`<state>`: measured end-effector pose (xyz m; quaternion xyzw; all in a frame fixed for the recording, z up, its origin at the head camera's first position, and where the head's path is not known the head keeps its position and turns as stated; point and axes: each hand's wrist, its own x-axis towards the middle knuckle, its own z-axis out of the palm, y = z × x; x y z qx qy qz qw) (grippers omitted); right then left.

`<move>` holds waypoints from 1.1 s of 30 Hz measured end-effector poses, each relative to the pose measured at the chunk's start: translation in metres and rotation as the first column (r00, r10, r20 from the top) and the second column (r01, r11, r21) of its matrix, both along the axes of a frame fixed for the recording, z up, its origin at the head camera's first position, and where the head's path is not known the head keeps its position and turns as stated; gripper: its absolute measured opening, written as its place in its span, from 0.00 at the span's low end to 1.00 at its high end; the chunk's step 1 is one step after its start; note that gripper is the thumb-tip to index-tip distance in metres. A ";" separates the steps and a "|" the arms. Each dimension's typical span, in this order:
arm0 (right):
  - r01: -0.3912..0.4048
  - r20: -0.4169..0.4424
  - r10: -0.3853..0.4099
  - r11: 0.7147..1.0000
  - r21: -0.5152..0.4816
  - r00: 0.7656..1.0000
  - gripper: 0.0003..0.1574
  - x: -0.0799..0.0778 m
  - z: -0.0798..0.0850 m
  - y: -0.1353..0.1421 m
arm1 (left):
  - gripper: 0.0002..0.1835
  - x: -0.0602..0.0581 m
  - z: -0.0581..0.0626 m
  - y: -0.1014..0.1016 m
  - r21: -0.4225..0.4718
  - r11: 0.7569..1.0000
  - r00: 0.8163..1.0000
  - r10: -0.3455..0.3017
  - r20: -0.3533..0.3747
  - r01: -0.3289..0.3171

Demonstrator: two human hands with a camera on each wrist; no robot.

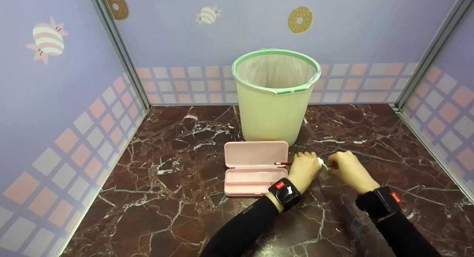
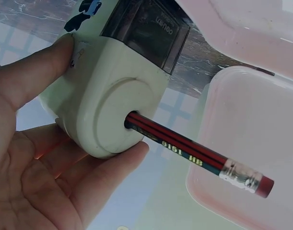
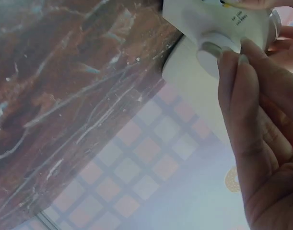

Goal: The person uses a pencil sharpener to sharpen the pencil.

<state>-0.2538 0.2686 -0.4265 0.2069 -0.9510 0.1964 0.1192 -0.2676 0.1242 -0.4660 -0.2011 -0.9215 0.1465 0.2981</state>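
My left hand (image 1: 304, 169) grips a white pencil sharpener (image 2: 112, 72) with a dark see-through shavings drawer; thumb and fingers lie on opposite sides of it. A red-and-black striped HB pencil (image 2: 180, 146) sticks out of its front hole, pink eraser end outward, its tip hidden inside. On the sharpener's back, the fingertips of my right hand (image 1: 350, 170) pinch the crank handle (image 3: 212, 51). Left of the hands an open pink pencil case (image 1: 256, 154) lies on the table, the pencil's eraser end reaching over its right side.
Behind the case stands a pale green bin (image 1: 272, 114) with a green rim and a clear liner. Patterned lilac panels (image 1: 177, 34) wall in the dark red marbled table (image 1: 166, 212) at the back and sides.
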 end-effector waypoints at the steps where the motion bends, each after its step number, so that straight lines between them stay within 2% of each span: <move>1: 0.005 -0.001 -0.005 1.000 0.005 1.000 0.14 -0.001 0.002 0.000 | 0.11 0.000 0.000 0.000 0.000 1.000 1.000 -0.001 0.000 0.001; 7: 0.019 -0.027 -0.019 1.000 0.012 0.999 0.12 -0.010 0.011 -0.002 | 0.09 0.000 0.000 -0.001 0.013 1.000 1.000 -0.012 -0.001 0.012; 18: 0.025 -0.079 -0.023 0.999 0.027 0.997 0.13 -0.023 0.013 -0.004 | 0.15 -0.002 0.002 0.000 -0.007 1.000 0.993 -0.007 0.117 0.008; 27: 0.021 -0.039 -0.020 1.000 0.018 0.999 0.11 -0.038 0.013 -0.002 | 0.17 -0.001 0.003 -0.002 -0.048 0.998 0.996 -0.025 0.087 0.029; 33: 0.000 -0.016 0.000 1.000 0.008 1.000 0.10 -0.050 0.010 0.001 | 0.16 0.000 0.001 -0.003 -0.030 0.999 0.998 -0.035 0.049 0.037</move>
